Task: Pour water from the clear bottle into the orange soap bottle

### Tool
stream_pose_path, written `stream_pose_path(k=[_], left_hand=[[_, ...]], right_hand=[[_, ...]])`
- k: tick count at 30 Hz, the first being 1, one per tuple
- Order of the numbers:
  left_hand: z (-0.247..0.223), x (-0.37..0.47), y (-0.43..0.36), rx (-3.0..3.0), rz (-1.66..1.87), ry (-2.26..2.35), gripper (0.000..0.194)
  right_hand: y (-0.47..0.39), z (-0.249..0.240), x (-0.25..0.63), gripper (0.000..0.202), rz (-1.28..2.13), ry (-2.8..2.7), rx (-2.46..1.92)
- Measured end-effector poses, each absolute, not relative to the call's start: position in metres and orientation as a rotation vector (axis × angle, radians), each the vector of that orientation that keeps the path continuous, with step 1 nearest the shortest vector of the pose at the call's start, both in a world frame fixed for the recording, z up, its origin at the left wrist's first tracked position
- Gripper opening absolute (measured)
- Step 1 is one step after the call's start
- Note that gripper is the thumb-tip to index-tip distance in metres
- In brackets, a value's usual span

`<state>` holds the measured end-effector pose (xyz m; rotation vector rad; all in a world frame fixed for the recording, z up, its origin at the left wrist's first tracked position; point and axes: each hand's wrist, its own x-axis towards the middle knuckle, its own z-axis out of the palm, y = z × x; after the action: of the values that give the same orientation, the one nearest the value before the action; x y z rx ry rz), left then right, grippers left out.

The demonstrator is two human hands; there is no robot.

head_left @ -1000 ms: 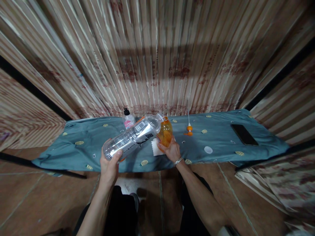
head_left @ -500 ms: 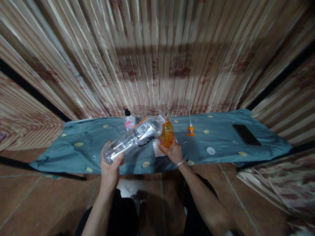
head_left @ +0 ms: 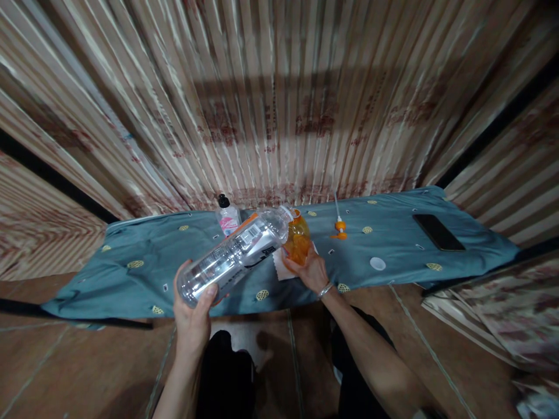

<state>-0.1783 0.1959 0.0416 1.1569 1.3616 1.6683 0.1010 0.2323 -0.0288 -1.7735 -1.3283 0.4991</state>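
My left hand [head_left: 195, 305] is wrapped round the base of a large clear plastic bottle [head_left: 238, 250] with a printed label. The bottle is tilted, its neck up and to the right, at the mouth of an orange translucent bottle [head_left: 299, 241]. Around that orange bottle my right hand [head_left: 308, 269] is closed, a bracelet on its wrist. Whether liquid is flowing between the two, I cannot tell. Beneath the orange bottle lies a pale cloth or paper with a zigzag edge [head_left: 283, 270]. An orange pump head with a thin tube [head_left: 340, 228] is to the right.
A clear pump bottle with a black top and pink label [head_left: 227, 219] stands at the back left. On the teal cloth-covered table [head_left: 144, 244] also lie a round white cap or disc [head_left: 378, 263] and a black phone [head_left: 438, 232]. Striped curtains hang behind; dark frame bars flank both sides.
The camera view has shifted slightly. Both hands keep their holds, and the clear bottle stays tilted against the orange one with little visible change.
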Motion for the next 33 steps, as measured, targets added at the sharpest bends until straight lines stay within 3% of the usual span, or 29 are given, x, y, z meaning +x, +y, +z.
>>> stream_pose_path(k=[19, 33], left_hand=[[0.055, -0.171, 0.185, 0.926, 1.555, 1.237, 0.107], [0.055, -0.172, 0.178, 0.976, 1.545, 1.266, 0.111]], right_hand=[[0.232, -0.027, 0.101, 0.069, 0.509, -1.314, -1.736], [0.231, -0.024, 0.101, 0.072, 0.516, -1.339, -1.740]])
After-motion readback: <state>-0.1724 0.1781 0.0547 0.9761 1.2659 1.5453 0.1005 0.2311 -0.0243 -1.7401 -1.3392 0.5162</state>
